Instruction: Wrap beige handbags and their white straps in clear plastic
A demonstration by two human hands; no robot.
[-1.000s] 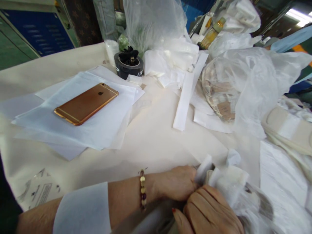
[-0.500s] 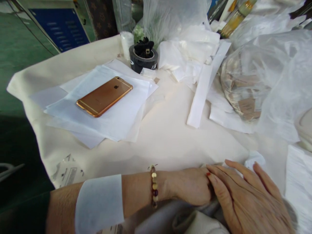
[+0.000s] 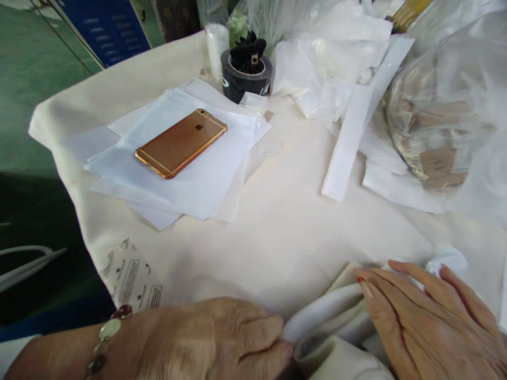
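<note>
My left hand [image 3: 214,340] lies at the bottom edge with a bead bracelet [image 3: 105,338] on its wrist. Its fingers curl and pinch the edge of a cream fabric piece [image 3: 328,322] at the bottom middle. My right hand [image 3: 431,322] rests flat on the same fabric to the right, fingers stretched out and together, pressing it onto the table. A bit of white tissue [image 3: 451,258] peeks out beyond its fingertips.
A gold phone [image 3: 181,142] lies on stacked white paper sheets [image 3: 214,179]. Behind it stands a black tape roll [image 3: 245,79] with a black clip on top. A white paper strip [image 3: 350,142], crumpled tissue and a clear plastic bag [image 3: 439,116] crowd the right. The table edge runs down the left.
My left hand has drawn back toward me and to the left, now pinching the fabric's edge. My right hand went from gripping white tissue to lying flat. The view tilted downward.
</note>
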